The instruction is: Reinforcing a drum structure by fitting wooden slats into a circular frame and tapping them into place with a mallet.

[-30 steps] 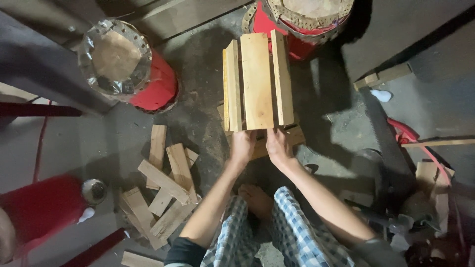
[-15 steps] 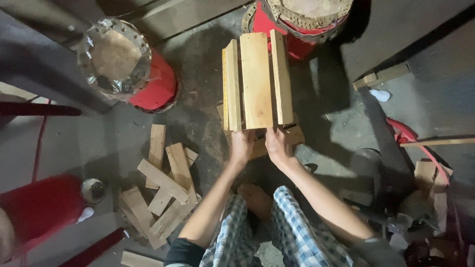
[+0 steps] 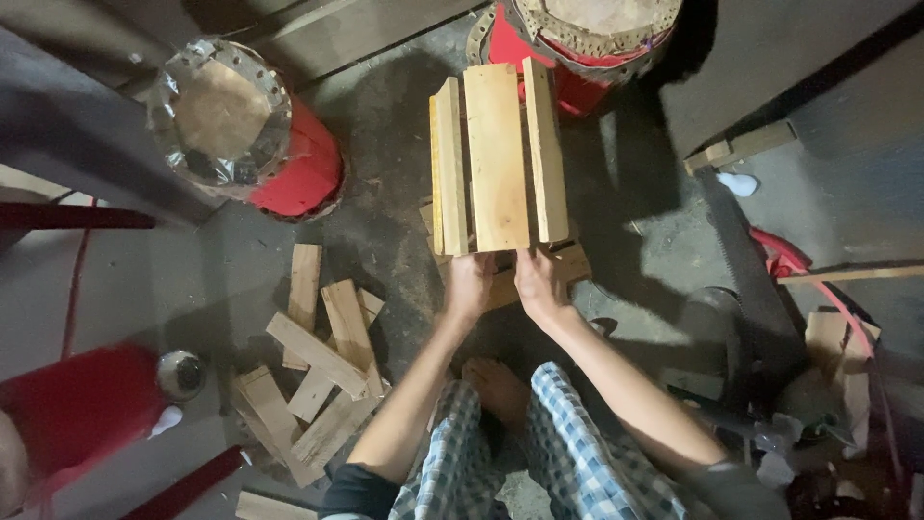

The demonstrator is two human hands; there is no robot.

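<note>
Together, left hand and right hand, each grip closed on upright wooden slats.

No packages, labels, signs or screens (none visible).

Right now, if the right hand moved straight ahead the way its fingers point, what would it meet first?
The right hand already touches the near end of the wooden slat assembly, so it would push into that. Beyond it stands a red drum; depth is unclear.
</note>
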